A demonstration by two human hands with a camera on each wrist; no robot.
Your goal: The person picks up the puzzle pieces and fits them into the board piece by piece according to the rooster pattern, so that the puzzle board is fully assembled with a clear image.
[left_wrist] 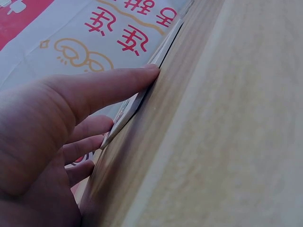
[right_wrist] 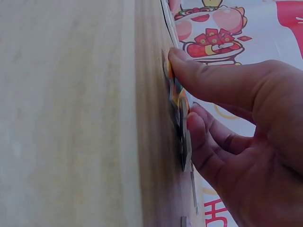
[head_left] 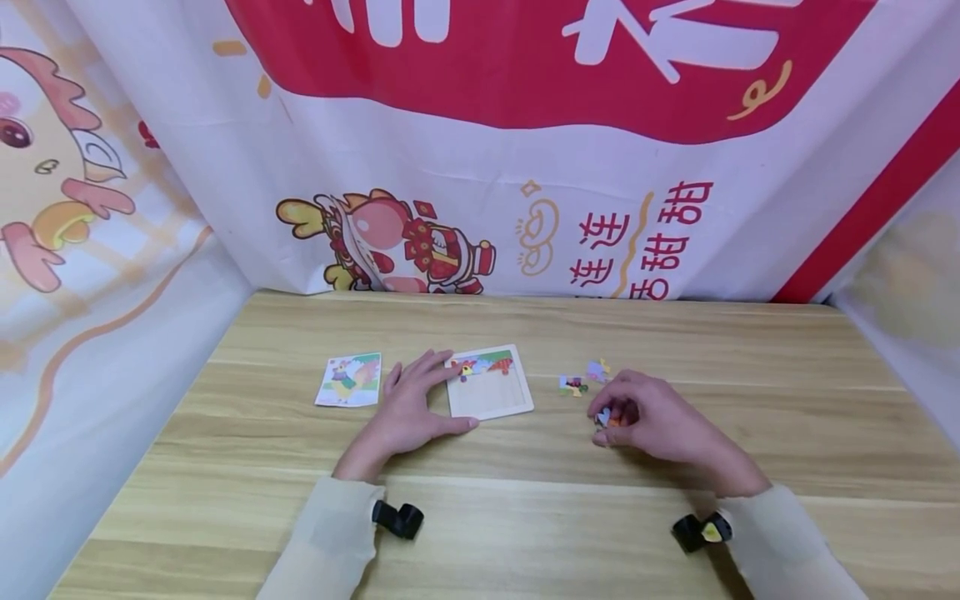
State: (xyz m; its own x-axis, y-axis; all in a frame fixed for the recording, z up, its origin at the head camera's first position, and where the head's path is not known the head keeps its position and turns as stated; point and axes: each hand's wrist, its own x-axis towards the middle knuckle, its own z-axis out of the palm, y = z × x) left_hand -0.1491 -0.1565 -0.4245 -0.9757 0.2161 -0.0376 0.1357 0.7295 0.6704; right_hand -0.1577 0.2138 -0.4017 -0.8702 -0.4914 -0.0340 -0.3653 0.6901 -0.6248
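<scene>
Beneath the right hand (head_left: 654, 417), puzzle pieces (head_left: 605, 415) are partly hidden.

The left hand (head_left: 410, 408) hides part of the puzzle tray (head_left: 489, 398)'s edge. Right of the tray, the right hand (head_left: 654, 418) partly covers some puzzle pieces (head_left: 605, 416). Beyond the tray, large white lettering (head_left: 712, 44) is cut off above.

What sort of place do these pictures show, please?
Probably a small indoor corner arranged for play or filming. A wood-grain table meets printed cloth hangings, and a puzzle tray lies on it, with loose pieces to its right.
</scene>
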